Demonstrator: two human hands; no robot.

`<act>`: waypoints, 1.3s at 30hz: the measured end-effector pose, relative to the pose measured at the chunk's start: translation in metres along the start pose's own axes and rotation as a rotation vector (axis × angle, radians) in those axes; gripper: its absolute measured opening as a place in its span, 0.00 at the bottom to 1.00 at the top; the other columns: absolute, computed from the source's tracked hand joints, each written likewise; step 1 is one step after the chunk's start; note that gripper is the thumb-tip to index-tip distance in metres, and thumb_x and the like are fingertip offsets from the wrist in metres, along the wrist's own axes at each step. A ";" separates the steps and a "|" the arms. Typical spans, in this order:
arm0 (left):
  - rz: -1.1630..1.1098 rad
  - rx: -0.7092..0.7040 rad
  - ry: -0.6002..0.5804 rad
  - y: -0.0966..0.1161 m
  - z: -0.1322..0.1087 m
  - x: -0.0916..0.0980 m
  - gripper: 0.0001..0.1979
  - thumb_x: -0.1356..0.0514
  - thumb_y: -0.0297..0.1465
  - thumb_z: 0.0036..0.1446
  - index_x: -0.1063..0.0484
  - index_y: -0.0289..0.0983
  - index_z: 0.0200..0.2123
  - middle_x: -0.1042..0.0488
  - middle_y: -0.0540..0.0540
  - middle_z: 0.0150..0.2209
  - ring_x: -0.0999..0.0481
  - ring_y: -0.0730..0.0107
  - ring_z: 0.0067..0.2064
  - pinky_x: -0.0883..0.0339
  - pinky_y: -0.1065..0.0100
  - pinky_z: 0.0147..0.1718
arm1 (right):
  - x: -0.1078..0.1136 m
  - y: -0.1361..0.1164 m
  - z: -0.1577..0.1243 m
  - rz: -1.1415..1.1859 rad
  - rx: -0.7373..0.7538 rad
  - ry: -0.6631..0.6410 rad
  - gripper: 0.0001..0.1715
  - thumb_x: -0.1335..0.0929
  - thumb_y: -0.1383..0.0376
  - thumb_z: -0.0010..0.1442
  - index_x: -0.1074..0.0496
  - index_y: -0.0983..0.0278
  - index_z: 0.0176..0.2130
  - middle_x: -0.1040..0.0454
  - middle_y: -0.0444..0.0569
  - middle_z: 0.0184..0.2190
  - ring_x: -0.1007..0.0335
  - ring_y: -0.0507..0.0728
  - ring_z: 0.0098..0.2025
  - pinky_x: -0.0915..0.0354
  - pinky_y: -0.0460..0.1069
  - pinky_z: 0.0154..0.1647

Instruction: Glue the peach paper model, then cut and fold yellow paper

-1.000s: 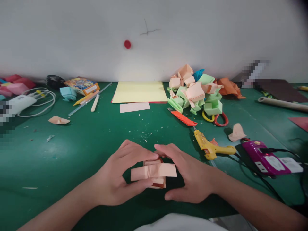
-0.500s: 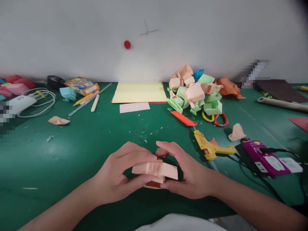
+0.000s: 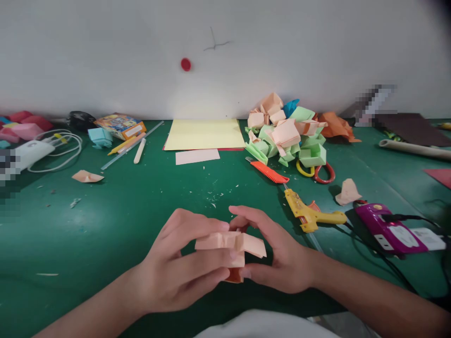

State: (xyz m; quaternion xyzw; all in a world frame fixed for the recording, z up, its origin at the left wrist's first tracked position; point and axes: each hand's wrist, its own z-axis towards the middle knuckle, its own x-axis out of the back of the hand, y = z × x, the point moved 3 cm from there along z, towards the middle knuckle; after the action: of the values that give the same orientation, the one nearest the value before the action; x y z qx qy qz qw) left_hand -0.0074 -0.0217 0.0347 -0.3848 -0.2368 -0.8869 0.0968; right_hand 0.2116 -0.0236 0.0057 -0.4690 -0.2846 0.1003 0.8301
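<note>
A small folded figure of peach paper (image 3: pixel 229 240) is between my two hands, above the near part of the green table. A flat strip stretches sideways across its top, and a darker orange-brown part shows below. My left hand (image 3: pixel 179 263) grips it from the left, with fingers over the far side and across the front. From the right, my right hand (image 3: pixel 278 253) holds the lower part, its thumb at the bottom front and its fingers curled behind. The figure's underside and far side are hidden by my fingers.
A yellow glue gun (image 3: pixel 310 211) lies right of my hands, with an orange cutter (image 3: pixel 269 172) and scissors (image 3: pixel 323 173) beyond it. Folded paper pieces (image 3: pixel 285 134) are heaped at the back. A purple power box (image 3: pixel 387 227) with cables sits far right. Yellow sheets (image 3: pixel 206 134) lie by the wall.
My left thumb and fingers have shifted over the front of the paper figure. It has tilted slightly, and its top strip now slopes down further on the right.
</note>
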 end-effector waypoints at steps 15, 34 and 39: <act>-0.013 -0.106 0.056 0.005 0.005 0.002 0.13 0.42 0.26 0.66 0.26 0.41 0.52 0.30 0.42 0.55 0.26 0.64 0.48 0.30 0.57 0.45 | 0.000 0.002 0.001 0.018 0.018 -0.024 0.49 0.25 0.59 0.60 0.49 0.54 0.71 0.30 0.51 0.53 0.31 0.59 0.50 0.33 0.56 0.54; -0.066 0.067 -0.032 -0.002 0.000 -0.003 0.20 0.41 0.33 0.62 0.31 0.40 0.57 0.36 0.39 0.61 0.30 0.57 0.57 0.32 0.55 0.54 | 0.002 -0.002 0.003 -0.038 0.015 -0.021 0.45 0.27 0.59 0.62 0.47 0.55 0.70 0.30 0.52 0.53 0.32 0.59 0.51 0.32 0.56 0.51; -0.058 0.066 -0.042 -0.001 0.000 -0.004 0.19 0.41 0.33 0.62 0.30 0.41 0.56 0.37 0.40 0.61 0.31 0.57 0.57 0.33 0.56 0.54 | 0.001 -0.001 0.003 -0.040 0.029 -0.021 0.45 0.27 0.60 0.62 0.47 0.55 0.70 0.29 0.51 0.53 0.32 0.59 0.49 0.33 0.56 0.51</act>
State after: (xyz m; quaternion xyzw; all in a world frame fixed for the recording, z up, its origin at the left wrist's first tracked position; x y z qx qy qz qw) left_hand -0.0045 -0.0208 0.0314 -0.3929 -0.2792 -0.8727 0.0785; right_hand 0.2104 -0.0215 0.0084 -0.4502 -0.3010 0.0928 0.8355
